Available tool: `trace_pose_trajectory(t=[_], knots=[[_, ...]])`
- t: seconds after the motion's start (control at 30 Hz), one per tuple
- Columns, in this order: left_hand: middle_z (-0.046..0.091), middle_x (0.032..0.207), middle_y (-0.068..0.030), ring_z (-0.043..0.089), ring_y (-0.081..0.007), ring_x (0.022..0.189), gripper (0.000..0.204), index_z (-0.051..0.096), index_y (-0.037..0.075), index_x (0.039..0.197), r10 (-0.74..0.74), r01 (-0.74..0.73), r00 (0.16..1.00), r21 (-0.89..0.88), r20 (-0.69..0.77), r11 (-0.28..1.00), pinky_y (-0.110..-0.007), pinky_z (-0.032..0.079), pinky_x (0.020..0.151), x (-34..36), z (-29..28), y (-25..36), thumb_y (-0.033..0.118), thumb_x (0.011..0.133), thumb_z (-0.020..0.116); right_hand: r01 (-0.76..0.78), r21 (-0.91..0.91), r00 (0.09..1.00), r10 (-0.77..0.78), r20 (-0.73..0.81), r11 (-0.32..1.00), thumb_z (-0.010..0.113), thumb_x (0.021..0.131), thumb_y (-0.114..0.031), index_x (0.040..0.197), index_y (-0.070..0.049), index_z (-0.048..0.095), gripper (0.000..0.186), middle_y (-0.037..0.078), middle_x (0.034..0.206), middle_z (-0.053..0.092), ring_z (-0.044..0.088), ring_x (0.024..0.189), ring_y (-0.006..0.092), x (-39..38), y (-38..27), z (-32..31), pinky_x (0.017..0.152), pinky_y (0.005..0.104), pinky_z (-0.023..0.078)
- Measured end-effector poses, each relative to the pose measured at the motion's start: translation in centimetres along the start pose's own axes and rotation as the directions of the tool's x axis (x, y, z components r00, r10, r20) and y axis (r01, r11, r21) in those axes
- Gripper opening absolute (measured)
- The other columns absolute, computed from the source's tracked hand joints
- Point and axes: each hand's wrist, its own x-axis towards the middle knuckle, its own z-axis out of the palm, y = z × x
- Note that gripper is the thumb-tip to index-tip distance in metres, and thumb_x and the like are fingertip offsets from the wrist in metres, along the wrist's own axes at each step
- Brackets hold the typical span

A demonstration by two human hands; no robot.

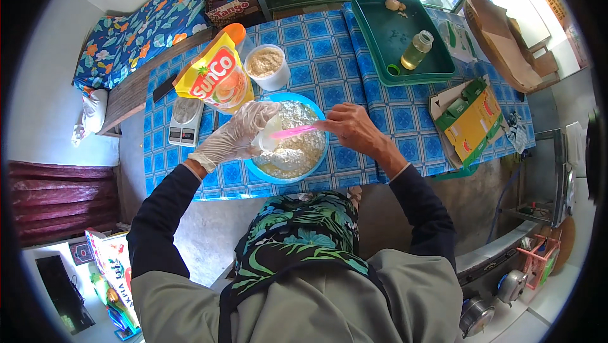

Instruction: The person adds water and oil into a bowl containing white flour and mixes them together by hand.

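Note:
My left hand (pixel 235 133), in a thin whitish glove, grips a small translucent white cup (pixel 268 139) over a light blue bowl (pixel 326 150). White flour-like powder (pixel 288 160) fills much of the bowl, lumpy near the front. Bare, my right hand (pixel 356 130) is closed round the handle of a pink spatula or spoon (pixel 293 132). Its pink end reaches the cup's mouth; what is inside the cup is hard to make out. Just behind the bowl are a white tub (pixel 282 77) of tan crumbly powder and a yellow-and-red pouch (pixel 218 80).
A digital kitchen scale (pixel 185 135) lies left on the blue checked tablecloth (pixel 329 39). At the back right, a green tray (pixel 380 45) holds a bottle of yellow liquid (pixel 417 50). Flattened cardboard (pixel 468 124) lies at the table's right end. An orange-rimmed container (pixel 235 31) stands behind the pouch.

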Motion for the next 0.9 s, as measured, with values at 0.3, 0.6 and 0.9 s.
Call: trace_pose_trajectory(t=[0.3,0.6,0.9], knots=[[0.045,0.143,-0.0166,0.043,-0.0368,0.134,0.11,0.033,0.008,0.149,-0.121,0.13,0.989,-0.101,0.086,0.986,-0.043,0.032,0.115,-0.5,1.1,-1.0,0.02,0.055,0.088,0.054,-0.011,0.998,-0.055,-0.039,0.998,0.069,0.069,0.0,0.102,-0.013,0.071,0.035,0.0,0.075,0.06,0.06,0.078,0.0196,-0.5,-1.0,0.9,0.071,0.0358,0.049],[0.052,0.138,-0.0095,0.049,-0.0254,0.13,0.105,0.039,0.007,0.145,-0.313,0.345,0.931,-0.719,0.185,0.602,-0.038,0.034,0.112,-1.0,1.2,-1.0,0.011,0.053,0.09,-0.026,-0.129,0.999,0.021,-0.04,0.991,0.068,0.069,0.001,0.101,-0.011,0.067,0.034,0.001,0.077,0.058,0.059,0.08,0.021,-1.7,-0.9,1.1,0.071,0.0366,0.05],[0.059,0.13,-0.004,0.051,-0.0171,0.125,0.099,0.049,0.009,0.139,-0.25,0.516,0.856,-0.773,0.452,0.37,-0.032,0.037,0.108,-0.3,1.6,-2.6,0.012,0.05,0.093,0.205,-0.185,0.971,-0.223,-0.08,0.961,0.067,0.077,-0.01,0.115,-0.014,0.061,0.039,0.001,0.09,0.053,0.055,0.086,0.0187,2.5,-1.1,0.6,0.062,0.0309,0.052]])
